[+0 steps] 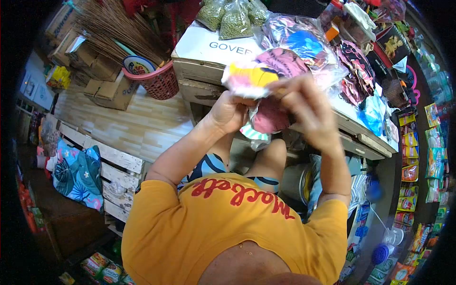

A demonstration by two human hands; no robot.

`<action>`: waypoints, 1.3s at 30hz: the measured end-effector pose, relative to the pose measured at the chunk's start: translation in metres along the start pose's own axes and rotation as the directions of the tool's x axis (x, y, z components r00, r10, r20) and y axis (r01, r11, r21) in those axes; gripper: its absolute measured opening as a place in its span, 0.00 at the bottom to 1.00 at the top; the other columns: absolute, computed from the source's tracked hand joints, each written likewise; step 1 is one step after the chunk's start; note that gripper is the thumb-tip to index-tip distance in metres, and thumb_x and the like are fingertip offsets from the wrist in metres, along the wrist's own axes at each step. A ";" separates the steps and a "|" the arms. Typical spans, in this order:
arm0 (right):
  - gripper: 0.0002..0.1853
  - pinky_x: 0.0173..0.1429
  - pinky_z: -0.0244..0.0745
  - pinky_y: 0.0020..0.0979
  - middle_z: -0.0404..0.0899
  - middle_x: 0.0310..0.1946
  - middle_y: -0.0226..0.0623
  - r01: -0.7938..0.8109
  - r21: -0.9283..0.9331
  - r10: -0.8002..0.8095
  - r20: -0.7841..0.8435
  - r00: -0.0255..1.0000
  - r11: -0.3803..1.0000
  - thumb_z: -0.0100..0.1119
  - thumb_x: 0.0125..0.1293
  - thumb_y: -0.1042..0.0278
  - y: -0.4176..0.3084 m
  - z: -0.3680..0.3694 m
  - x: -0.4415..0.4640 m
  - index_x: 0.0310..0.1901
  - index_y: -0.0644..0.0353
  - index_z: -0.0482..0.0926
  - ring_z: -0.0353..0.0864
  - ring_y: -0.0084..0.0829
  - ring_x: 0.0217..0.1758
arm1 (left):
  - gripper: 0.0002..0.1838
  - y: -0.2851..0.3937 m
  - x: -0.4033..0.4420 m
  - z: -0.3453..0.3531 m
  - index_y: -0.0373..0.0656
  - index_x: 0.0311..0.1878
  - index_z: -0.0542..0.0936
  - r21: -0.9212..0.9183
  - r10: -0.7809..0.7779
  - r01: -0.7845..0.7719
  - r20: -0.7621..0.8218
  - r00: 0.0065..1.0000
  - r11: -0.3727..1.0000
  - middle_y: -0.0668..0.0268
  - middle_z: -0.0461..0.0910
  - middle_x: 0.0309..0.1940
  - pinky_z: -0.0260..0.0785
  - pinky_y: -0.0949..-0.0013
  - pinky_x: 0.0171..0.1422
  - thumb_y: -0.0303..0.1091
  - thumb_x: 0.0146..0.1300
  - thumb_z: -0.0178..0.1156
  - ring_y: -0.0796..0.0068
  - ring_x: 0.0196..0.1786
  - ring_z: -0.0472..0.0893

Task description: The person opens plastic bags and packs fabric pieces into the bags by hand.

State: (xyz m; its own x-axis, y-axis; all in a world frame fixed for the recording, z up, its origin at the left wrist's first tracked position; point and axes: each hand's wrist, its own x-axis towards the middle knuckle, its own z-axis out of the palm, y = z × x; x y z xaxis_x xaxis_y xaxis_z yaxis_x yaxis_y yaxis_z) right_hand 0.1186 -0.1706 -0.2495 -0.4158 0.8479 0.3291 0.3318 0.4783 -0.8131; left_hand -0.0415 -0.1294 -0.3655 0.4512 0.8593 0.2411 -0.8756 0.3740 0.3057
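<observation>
My left hand [230, 113] is closed around a bunched piece of white, yellow and pink cloth [251, 78], held up in front of the table edge. To its right, my right hand [308, 109] is blurred by motion, with its fingers near the cloth's right edge; whether they grip it cannot be made out. Pink cloth [270, 118] hangs below, between the hands, with a striped green and white bit [254, 132] under it. Just behind the hands, pink patterned cloth [284, 61] lies on the table beside a clear plastic bag of colourful cloth [301, 40].
Bags of green beans [235, 21] stand on the white table [194, 47]. A pink basket [154, 80] with brooms and cardboard boxes [111, 88] are at the left. Teal floral cloth [78, 173] lies on a slatted bench [121, 164]. Hanging sachets [408, 152] line the right.
</observation>
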 end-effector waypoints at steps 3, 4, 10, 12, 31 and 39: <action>0.03 0.57 0.65 0.34 0.77 0.37 0.41 0.360 -0.371 -0.314 0.180 0.932 0.856 0.52 0.62 0.75 0.025 0.016 -0.001 0.36 0.63 0.71 0.77 0.36 0.45 | 0.24 0.003 0.002 -0.003 0.40 0.59 0.66 0.060 -0.077 0.069 0.131 0.988 0.996 0.63 0.73 0.52 0.69 0.65 0.57 0.38 0.61 0.54 0.71 0.53 0.75; 0.04 0.58 0.64 0.36 0.77 0.38 0.41 0.346 -0.330 -0.301 0.180 0.936 0.878 0.53 0.61 0.75 0.026 0.012 -0.002 0.37 0.63 0.72 0.76 0.38 0.47 | 0.25 0.002 0.001 -0.002 0.40 0.60 0.65 0.088 -0.086 0.077 0.113 0.990 0.993 0.63 0.73 0.53 0.68 0.64 0.59 0.40 0.62 0.54 0.70 0.54 0.74; 0.32 0.62 0.61 0.39 0.71 0.53 0.46 0.400 -0.610 -0.406 0.137 0.904 0.684 0.68 0.46 0.66 -0.001 -0.030 0.020 0.55 0.61 0.70 0.69 0.45 0.59 | 0.31 0.011 0.013 0.035 0.42 0.68 0.53 0.765 -0.085 -0.334 0.450 0.889 0.551 0.60 0.58 0.65 0.51 0.64 0.72 0.40 0.64 0.50 0.68 0.67 0.60; 0.41 0.61 0.62 0.33 0.72 0.53 0.43 0.326 -0.366 -0.259 0.219 0.941 0.872 0.73 0.40 0.64 -0.001 -0.033 0.020 0.60 0.62 0.66 0.70 0.38 0.58 | 0.29 0.012 0.015 0.032 0.47 0.69 0.51 0.741 -0.250 -0.636 0.587 0.770 -0.217 0.62 0.56 0.67 0.47 0.64 0.73 0.34 0.66 0.44 0.69 0.69 0.56; 0.19 0.47 0.69 0.21 0.79 0.38 0.29 -0.072 -0.101 0.036 -0.325 0.945 0.992 0.64 0.50 0.83 -0.005 -0.062 -0.046 0.45 0.64 0.76 0.76 0.19 0.40 | 0.21 0.082 -0.017 0.025 0.31 0.56 0.70 0.825 -0.247 -0.329 0.237 0.940 -0.460 0.54 0.73 0.52 0.66 0.68 0.56 0.25 0.59 0.43 0.65 0.53 0.73; 0.18 0.46 0.73 0.25 0.80 0.39 0.32 0.164 0.094 -0.059 -0.672 0.738 0.982 0.66 0.46 0.84 0.001 -0.044 -0.048 0.42 0.65 0.79 0.78 0.23 0.40 | 0.21 0.079 -0.005 0.037 0.33 0.55 0.72 0.919 -0.359 0.110 0.036 0.933 0.378 0.66 0.80 0.34 0.70 0.75 0.44 0.27 0.58 0.49 0.81 0.38 0.77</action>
State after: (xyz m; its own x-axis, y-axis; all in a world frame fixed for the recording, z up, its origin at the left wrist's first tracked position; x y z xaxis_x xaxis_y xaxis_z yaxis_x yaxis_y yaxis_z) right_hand 0.1760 -0.2004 -0.2451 0.2424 0.7514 0.6138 0.1782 0.5874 -0.7894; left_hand -0.1068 -0.1174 -0.3081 0.7413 0.6547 0.1480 -0.1227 -0.0847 0.9888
